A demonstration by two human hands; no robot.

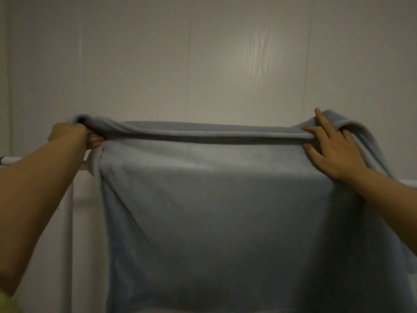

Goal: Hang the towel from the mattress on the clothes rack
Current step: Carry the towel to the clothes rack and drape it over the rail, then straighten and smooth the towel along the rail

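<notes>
A large pale blue-grey towel [212, 211] is stretched wide in front of me and hangs down past the bottom of the view. My left hand [74, 135] is closed around the towel's upper left corner. My right hand [331, 150] holds the upper right corner, fingers spread over the folded top hem, with a flap of cloth draped over its back. The white bar of the clothes rack [42, 162] runs behind the towel, below the raised top edge; most of the bar is hidden by the cloth.
A plain white panelled wall [203, 53] stands close behind the rack. A white upright of the rack [67, 233] drops down at the left. A short piece of the bar [409, 182] shows at the far right edge.
</notes>
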